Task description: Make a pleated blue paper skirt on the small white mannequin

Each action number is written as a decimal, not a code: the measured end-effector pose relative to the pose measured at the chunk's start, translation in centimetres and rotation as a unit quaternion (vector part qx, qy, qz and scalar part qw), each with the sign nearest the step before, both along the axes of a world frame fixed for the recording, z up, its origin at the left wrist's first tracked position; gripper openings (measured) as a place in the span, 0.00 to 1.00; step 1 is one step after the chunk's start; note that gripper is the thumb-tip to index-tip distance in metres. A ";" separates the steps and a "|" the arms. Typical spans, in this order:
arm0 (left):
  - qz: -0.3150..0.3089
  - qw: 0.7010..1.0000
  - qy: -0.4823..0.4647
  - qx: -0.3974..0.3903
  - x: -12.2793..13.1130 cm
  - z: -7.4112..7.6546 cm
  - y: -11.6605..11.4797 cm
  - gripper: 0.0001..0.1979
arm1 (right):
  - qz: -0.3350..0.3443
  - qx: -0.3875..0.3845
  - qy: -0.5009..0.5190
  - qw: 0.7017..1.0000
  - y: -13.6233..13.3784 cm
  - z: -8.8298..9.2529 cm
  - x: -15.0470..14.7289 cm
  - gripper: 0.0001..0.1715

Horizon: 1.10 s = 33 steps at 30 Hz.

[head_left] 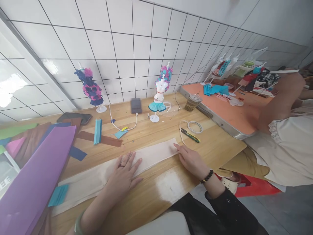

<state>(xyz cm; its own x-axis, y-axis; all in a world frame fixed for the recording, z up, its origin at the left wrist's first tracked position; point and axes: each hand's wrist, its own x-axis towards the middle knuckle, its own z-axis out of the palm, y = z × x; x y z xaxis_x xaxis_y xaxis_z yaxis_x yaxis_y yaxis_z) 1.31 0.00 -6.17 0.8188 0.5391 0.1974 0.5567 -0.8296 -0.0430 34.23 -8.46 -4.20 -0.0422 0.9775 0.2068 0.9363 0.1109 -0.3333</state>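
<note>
A long white strip of what looks like crepe paper (156, 156) lies slantwise across the wooden table. My left hand (126, 173) rests flat on its middle, fingers spread. At the strip's right end my right hand (192, 160) grips the edge, its index finger stretched along the paper and the other fingers curled; the thumb is mostly hidden. Just beyond that hand lie a green and black utility knife (190, 135) and a roll of tape (195, 127). A folded teal piece (58, 195) sits on the strip's left end.
Purple paper (41, 176) and other coloured sheets cover the table's left side. A small dress form in a teal skirt (157, 106), another in navy and pink (91, 91), a phone (74, 118) and a lidded cup (193, 102) stand behind. A person (290, 140) sits at the orange-topped table (234, 116).
</note>
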 end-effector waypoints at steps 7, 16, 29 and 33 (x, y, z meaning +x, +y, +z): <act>0.010 1.000 0.011 -0.013 0.2 0.2 -0.1 0.31 | 0.043 0.046 -0.080 0.995 0.1 -0.2 0.6 0.24; 0.018 1.000 0.002 -0.025 0.5 0.7 -0.1 0.34 | 0.063 0.068 -0.068 0.993 -0.5 -0.4 0.5 0.19; -0.038 0.985 -0.046 -0.162 6.0 4.4 -1.4 0.19 | 0.054 0.066 0.009 0.996 0.6 0.1 -0.1 0.10; 0.005 0.976 -0.067 -0.207 7.9 4.1 -0.8 0.18 | 0.054 0.043 0.025 0.997 1.0 0.4 -0.1 0.09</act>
<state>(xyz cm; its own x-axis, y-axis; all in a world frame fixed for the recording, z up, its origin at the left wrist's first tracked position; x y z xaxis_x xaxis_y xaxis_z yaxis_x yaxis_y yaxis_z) 9.22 -0.84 -2.08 0.7946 0.6036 0.0659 0.5429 -0.7549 0.3678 34.14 -7.42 -3.78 -0.1331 0.9462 0.2948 0.8997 0.2401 -0.3645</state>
